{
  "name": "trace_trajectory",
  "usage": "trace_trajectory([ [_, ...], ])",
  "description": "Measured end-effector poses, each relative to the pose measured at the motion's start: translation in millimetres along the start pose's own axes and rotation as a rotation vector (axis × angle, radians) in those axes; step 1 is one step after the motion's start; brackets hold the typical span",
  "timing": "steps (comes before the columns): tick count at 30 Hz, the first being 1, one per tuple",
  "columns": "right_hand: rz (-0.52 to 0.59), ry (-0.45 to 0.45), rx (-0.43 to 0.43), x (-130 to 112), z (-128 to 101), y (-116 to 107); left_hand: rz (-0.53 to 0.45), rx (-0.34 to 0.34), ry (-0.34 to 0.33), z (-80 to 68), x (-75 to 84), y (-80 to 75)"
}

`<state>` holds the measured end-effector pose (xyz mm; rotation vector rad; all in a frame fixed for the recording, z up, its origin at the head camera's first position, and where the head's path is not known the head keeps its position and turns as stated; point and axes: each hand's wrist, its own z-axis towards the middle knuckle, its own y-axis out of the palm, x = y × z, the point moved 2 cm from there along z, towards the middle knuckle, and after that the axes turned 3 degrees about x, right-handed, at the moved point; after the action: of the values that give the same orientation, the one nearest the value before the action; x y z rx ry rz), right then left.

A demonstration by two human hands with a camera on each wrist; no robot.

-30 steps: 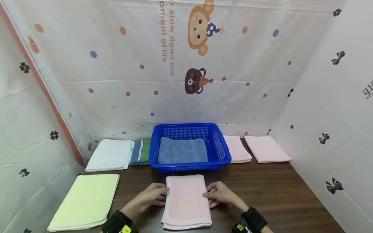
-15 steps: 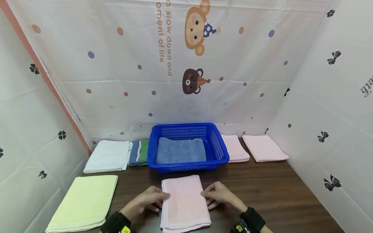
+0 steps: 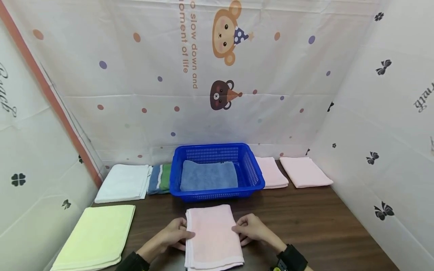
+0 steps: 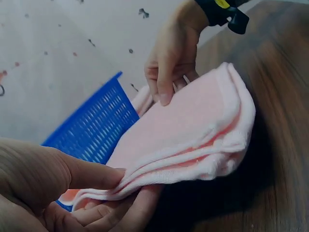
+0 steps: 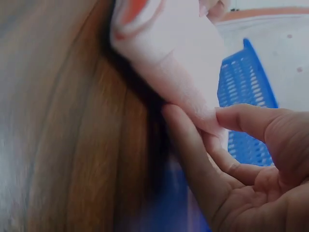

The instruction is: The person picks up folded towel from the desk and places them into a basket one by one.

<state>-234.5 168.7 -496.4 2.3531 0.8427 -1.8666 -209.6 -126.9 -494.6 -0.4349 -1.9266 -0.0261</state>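
The left hand (image 3: 173,234) and right hand (image 3: 252,228) pinch a pink towel (image 3: 213,237) by its sides — before the basket (image 3: 217,195), over the brown wood-grain worktop (image 3: 318,222) — and spotted white cloth (image 3: 135,67) hangs behind.

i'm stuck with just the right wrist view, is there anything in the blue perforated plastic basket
Observer: Yes, the head view shows a folded, fluffy blue cloth lying inside the basket.
Operator: ok and what holds the side farther from me
Observer: The left hand pinches the left edge of the folded rectangular pink cloth, its thumb on top.
Operator: anything left of that hand
Observer: A folded rectangular pale yellow cloth lies there on the brown wood-grain table.
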Motion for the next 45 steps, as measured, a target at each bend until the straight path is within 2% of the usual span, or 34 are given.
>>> trace_trajectory([
  [3, 0.041, -0.041, 0.005, -12.1, -5.9, -3.2, -0.011, -0.014, 0.070, -11.4, 12.8, -4.4],
  [6, 0.066, -0.101, 0.005, -33.1, -16.1, -11.2, -0.044, -0.036, 0.168, -28.4, 32.5, -10.7],
  [9, 0.056, -0.164, 0.010, -60.4, -22.7, -25.3, -0.100, -0.068, 0.265, -42.4, 60.0, -17.8],
  [11, 0.029, -0.191, 0.033, -79.4, -19.9, -37.4, -0.121, -0.069, 0.311, -43.3, 81.3, -23.6],
  [12, 0.019, -0.196, 0.057, -89.2, -15.0, -44.0, -0.125, -0.047, 0.322, -40.1, 92.5, -26.5],
  [13, 0.011, -0.192, 0.087, -98.8, -8.0, -51.0, -0.127, -0.013, 0.327, -34.6, 104.3, -28.9],
  [15, -0.013, -0.173, 0.154, -117.2, 10.8, -66.6, -0.117, 0.059, 0.316, -14.5, 126.5, -33.9],
  [18, -0.064, -0.144, 0.224, -139.2, 44.8, -91.7, -0.082, 0.154, 0.243, 29.4, 156.5, -38.9],
  [22, -0.154, -0.063, 0.205, -155.4, 89.5, -122.5, -0.051, 0.173, 0.159, 89.1, 182.8, -40.8],
  [25, -0.211, 0.059, 0.210, -153.6, 116.4, -135.9, -0.037, 0.148, 0.110, 125.7, 189.1, -36.8],
  [28, -0.287, 0.175, 0.262, -143.0, 134.4, -139.1, 0.001, 0.132, 0.054, 155.0, 186.1, -29.1],
  [31, -0.464, 0.221, 0.312, -131.7, 145.3, -133.8, 0.048, 0.146, -0.013, 175.0, 177.7, -20.9],
  [34, -0.678, 0.206, 0.367, -126.8, 151.2, -124.3, 0.096, 0.185, -0.074, 184.3, 169.4, -12.5],
  [37, -0.800, 0.210, 0.437, -128.3, 153.4, -114.5, 0.139, 0.212, -0.119, 189.9, 167.6, -4.5],
  [42, -0.883, 0.250, 0.508, -125.9, 160.5, -103.1, 0.196, 0.242, -0.124, 195.2, 168.8, 3.2],
  [45, -0.919, 0.266, 0.532, -119.9, 164.8, -97.4, 0.270, 0.214, -0.116, 193.5, 162.2, 5.2],
])
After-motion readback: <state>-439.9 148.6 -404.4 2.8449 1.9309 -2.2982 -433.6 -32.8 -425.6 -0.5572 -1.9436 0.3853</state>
